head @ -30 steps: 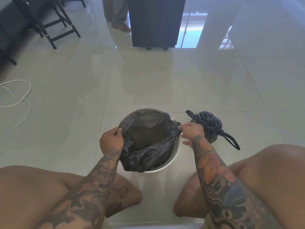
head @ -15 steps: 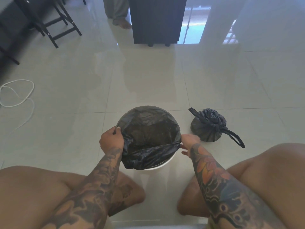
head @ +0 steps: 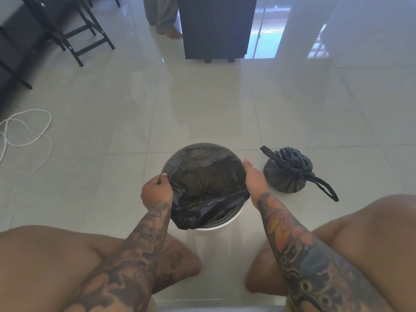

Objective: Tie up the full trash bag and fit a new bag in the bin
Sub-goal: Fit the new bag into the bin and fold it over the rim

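At the white bin's left rim, the left hand pinches the edge of the new black bag lining it. At the right rim, the right hand presses flat and unclenched against the bag. The tied full bag sits on the floor just right of the bin.

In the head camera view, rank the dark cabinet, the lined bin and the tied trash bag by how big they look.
1. dark cabinet, though it is cut off and farther away
2. bin with its new bag
3. tied trash bag
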